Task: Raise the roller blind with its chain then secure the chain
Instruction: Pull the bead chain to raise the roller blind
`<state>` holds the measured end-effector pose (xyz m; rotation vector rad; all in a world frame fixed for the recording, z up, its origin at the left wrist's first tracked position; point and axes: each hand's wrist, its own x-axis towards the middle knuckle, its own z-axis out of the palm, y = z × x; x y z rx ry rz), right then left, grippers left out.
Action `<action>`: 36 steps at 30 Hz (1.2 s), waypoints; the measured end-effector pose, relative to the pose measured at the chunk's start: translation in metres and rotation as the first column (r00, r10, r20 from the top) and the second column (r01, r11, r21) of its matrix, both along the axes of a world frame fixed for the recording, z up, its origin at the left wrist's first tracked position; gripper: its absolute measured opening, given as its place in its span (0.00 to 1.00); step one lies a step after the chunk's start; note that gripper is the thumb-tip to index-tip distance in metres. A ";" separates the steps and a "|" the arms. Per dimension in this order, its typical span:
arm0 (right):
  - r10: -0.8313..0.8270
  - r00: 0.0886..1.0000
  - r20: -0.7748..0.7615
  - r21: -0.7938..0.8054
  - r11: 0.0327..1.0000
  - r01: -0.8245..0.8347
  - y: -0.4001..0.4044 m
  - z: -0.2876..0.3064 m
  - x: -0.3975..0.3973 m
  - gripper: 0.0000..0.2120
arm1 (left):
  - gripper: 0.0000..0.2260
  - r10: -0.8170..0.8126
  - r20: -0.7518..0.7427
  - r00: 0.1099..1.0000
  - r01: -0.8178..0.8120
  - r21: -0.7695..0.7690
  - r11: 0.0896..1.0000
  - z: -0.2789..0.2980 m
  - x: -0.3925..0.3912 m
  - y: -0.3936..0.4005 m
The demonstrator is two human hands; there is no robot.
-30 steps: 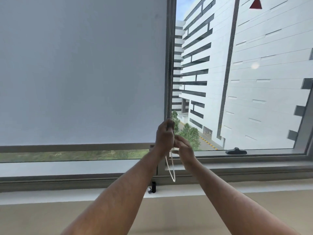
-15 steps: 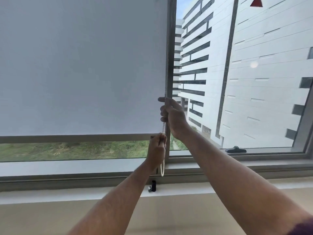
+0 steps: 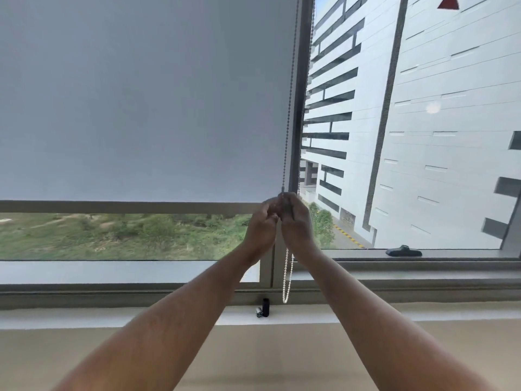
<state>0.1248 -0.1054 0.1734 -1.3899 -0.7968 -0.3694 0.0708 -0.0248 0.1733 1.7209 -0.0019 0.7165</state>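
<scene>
Roller blind [image 3: 141, 94] covers most of left pane, bottom bar [image 3: 127, 207] level, strip of grass visible below it. Bead chain [image 3: 288, 122] runs down along window frame [image 3: 298, 108] at blind's right edge. Left hand [image 3: 262, 224] and right hand [image 3: 297, 221] side by side, touching, both closed around chain at bottom-bar height. White chain loop [image 3: 287, 280] hangs slack below hands, ending just above sill [image 3: 112, 317]. Small black cylinder [image 3: 265, 307] upright on sill below loop. Black handle [image 3: 403, 252] on right pane's lower frame.

A single head-worn camera faces forward, close to the window frame [image 3: 294, 108], arms reaching in from below.
</scene>
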 end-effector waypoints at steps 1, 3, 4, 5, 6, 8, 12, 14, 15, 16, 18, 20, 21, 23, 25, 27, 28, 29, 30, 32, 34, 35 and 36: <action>-0.014 1.000 0.011 -0.010 1.000 0.014 0.000 -0.006 -0.002 0.18 | 0.17 0.001 0.040 0.999 0.000 -0.025 1.000 0.009 -0.001 0.002; -0.024 1.000 0.018 -0.021 0.999 0.024 0.000 -0.018 -0.004 0.19 | 0.15 -0.030 0.092 0.995 0.037 -0.078 0.996 0.025 -0.002 0.004; -0.033 0.999 0.021 -0.029 0.999 0.033 0.001 -0.024 -0.004 0.20 | 0.15 -0.053 0.107 0.993 0.063 -0.091 0.994 0.033 -0.003 0.003; -0.046 0.999 0.026 -0.040 0.998 0.047 0.001 -0.030 -0.005 0.20 | 0.15 -0.069 0.117 0.991 0.080 -0.093 0.992 0.040 -0.004 0.002; -0.056 0.998 0.030 -0.049 0.997 0.057 0.001 -0.035 -0.005 0.19 | 0.14 -0.082 0.125 0.989 0.093 -0.085 0.992 0.047 -0.005 0.001; -0.073 0.997 0.033 -0.058 0.996 0.074 0.001 -0.042 -0.007 0.19 | 0.14 -0.115 0.135 0.984 0.128 -0.089 0.988 0.061 -0.006 -0.005; -0.094 0.995 0.012 -0.048 0.994 0.095 0.001 -0.050 -0.009 0.18 | 0.13 -0.120 0.144 0.982 0.143 -0.162 0.976 0.078 -0.007 -0.019; -0.080 0.997 -0.006 -0.049 0.996 0.080 0.001 -0.051 -0.014 0.15 | 0.15 -0.088 0.149 0.985 0.114 -0.177 0.978 0.077 -0.007 -0.022; -0.069 0.997 -0.017 -0.049 0.996 0.068 0.001 -0.051 -0.017 0.13 | 0.16 -0.080 0.151 0.985 0.106 -0.174 0.979 0.075 -0.007 -0.021; -0.053 0.998 -0.037 -0.048 0.998 0.051 0.000 -0.050 -0.019 0.12 | 0.16 -0.077 0.152 0.985 0.102 -0.168 0.981 0.073 -0.008 -0.021; -0.006 0.995 -0.101 -0.066 0.998 -0.001 -0.001 -0.047 -0.023 0.12 | 0.15 -0.077 0.148 0.986 0.101 -0.163 0.981 0.070 -0.011 -0.022; 0.057 0.985 -0.166 -0.092 0.993 -0.073 -0.007 -0.042 -0.026 0.15 | 0.15 -0.082 0.149 0.985 0.107 -0.165 0.980 0.068 -0.013 -0.021; 0.089 0.976 -0.200 -0.091 0.990 -0.109 -0.011 -0.038 -0.027 0.16 | 0.14 -0.084 0.154 0.984 0.109 -0.164 0.980 0.067 -0.015 -0.022; 0.129 0.951 -0.281 -0.037 0.989 -0.145 -0.019 -0.026 -0.032 0.14 | 0.12 -0.073 0.169 0.983 0.099 -0.149 0.984 0.066 -0.019 -0.022; 0.154 0.923 -0.351 0.065 0.988 -0.141 -0.025 -0.006 -0.035 0.13 | 0.11 -0.051 0.180 0.982 0.073 -0.121 0.990 0.065 -0.023 -0.024; 0.217 0.909 -0.357 0.170 0.971 -0.165 -0.027 0.023 -0.038 0.12 | 0.11 -0.048 0.179 0.983 0.070 -0.119 0.990 0.064 -0.028 -0.029; 0.259 0.902 -0.346 0.211 0.958 -0.194 -0.027 0.040 -0.040 0.12 | 0.12 -0.049 0.178 0.983 0.072 -0.123 0.990 0.064 -0.031 -0.033; 0.304 0.889 -0.343 0.246 0.942 -0.227 -0.028 0.057 -0.041 0.12 | 0.14 -0.039 0.179 0.983 0.061 -0.115 0.992 0.064 -0.032 -0.037; 0.353 0.869 -0.346 0.276 0.924 -0.266 -0.028 0.076 -0.041 0.13 | 0.15 -0.016 0.182 0.983 0.034 -0.096 0.995 0.063 -0.033 -0.042; 0.447 0.830 -0.334 0.294 0.886 -0.358 -0.029 0.111 -0.042 0.16 | 0.15 0.040 0.185 0.982 -0.033 -0.039 0.999 0.063 -0.033 -0.050; 0.465 0.831 -0.304 0.262 0.880 -0.397 -0.033 0.140 -0.043 0.18 | 0.14 0.078 0.194 0.978 -0.081 0.007 0.997 0.062 -0.034 -0.056; 0.463 0.839 -0.285 0.258 0.880 -0.398 -0.035 0.150 -0.043 0.18 | 0.14 0.096 0.193 0.977 -0.099 0.008 0.995 0.062 -0.034 -0.058; 0.469 0.842 -0.266 0.270 0.875 -0.402 -0.037 0.158 -0.044 0.17 | 0.13 0.108 0.190 0.976 -0.111 0.002 0.994 0.063 -0.034 -0.059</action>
